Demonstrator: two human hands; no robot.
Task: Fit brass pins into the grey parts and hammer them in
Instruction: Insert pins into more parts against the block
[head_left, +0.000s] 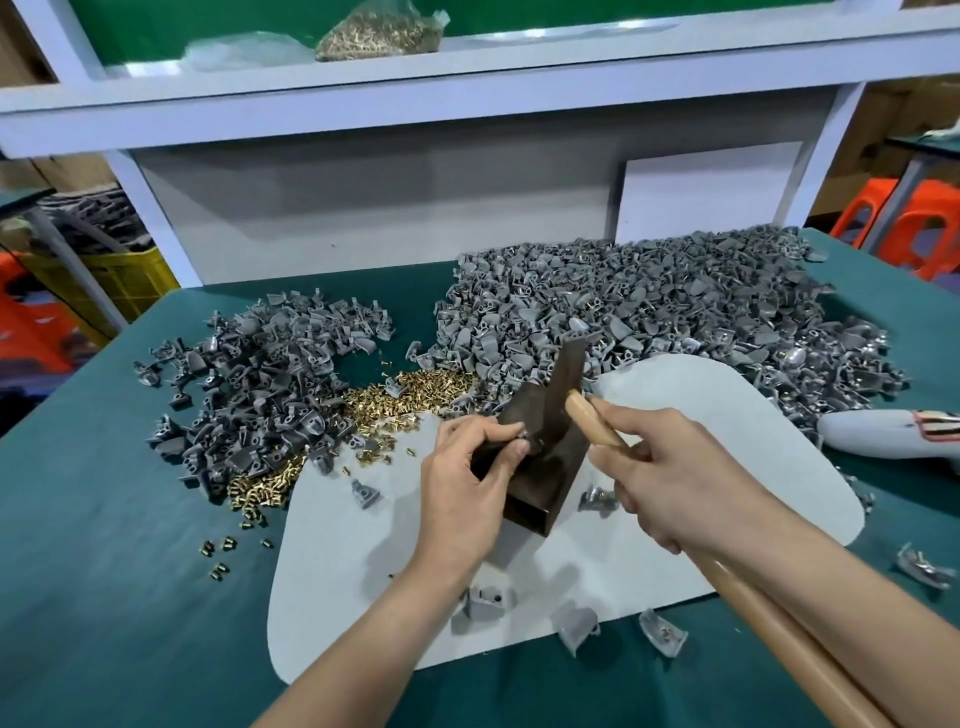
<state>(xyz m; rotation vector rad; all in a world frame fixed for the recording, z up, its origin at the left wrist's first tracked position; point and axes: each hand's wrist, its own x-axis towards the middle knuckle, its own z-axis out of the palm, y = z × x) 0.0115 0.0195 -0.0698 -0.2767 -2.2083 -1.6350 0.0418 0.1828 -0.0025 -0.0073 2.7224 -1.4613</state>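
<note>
My left hand (475, 470) pinches a small grey part (523, 442) on top of a dark metal block (540, 467) standing on a pale grey mat (727, 467). My right hand (670, 467) grips the wooden handle (584, 415) of a hammer close to its dark head (566, 374), which stands just above the block. Loose brass pins (395, 400) lie in a heap left of the block. Grey parts lie in a small pile (260, 384) at the left and a big pile (649, 312) behind.
Several loose grey parts (485, 605) lie along the mat's near edge, and one part (366, 493) lies left of the block. A pale tool (883, 426) lies at the right on the green table (104, 571). A shelf above holds a bag of pins (379, 31).
</note>
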